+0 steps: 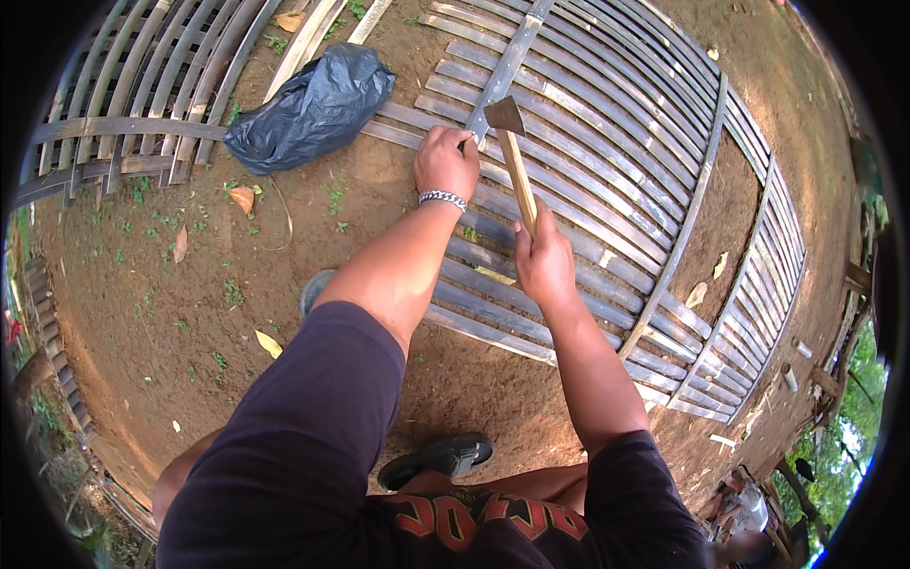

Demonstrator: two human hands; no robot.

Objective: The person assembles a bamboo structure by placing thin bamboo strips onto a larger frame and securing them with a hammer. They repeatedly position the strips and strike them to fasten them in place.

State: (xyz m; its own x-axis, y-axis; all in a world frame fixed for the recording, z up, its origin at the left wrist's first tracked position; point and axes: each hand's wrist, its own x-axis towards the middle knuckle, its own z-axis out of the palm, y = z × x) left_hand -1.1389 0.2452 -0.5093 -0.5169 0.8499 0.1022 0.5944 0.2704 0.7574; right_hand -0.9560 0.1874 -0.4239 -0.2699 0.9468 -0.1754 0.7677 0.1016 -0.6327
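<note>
My right hand [546, 258] is wrapped round the light wooden handle of a hatchet [517, 171]. Its rusty brown head is raised just above the bamboo slats, to the right of my left hand. My left hand [447, 161], with a chain bracelet at the wrist, is closed at the near end of a grey bamboo crosspiece [502, 78]. The fingertips come together there, and whatever they pinch is too small or too hidden to name. Under both hands lies a panel of split bamboo slats [578, 156], spaced apart and crossed by several strips.
A black plastic bag [313, 109] lies left of my left hand. Another bamboo slat panel [123, 85] is at the far left. The panel on the right has a rectangular gap [716, 232]. Dry leaves dot the dirt ground [190, 275]. A person [744, 507] is at the lower right.
</note>
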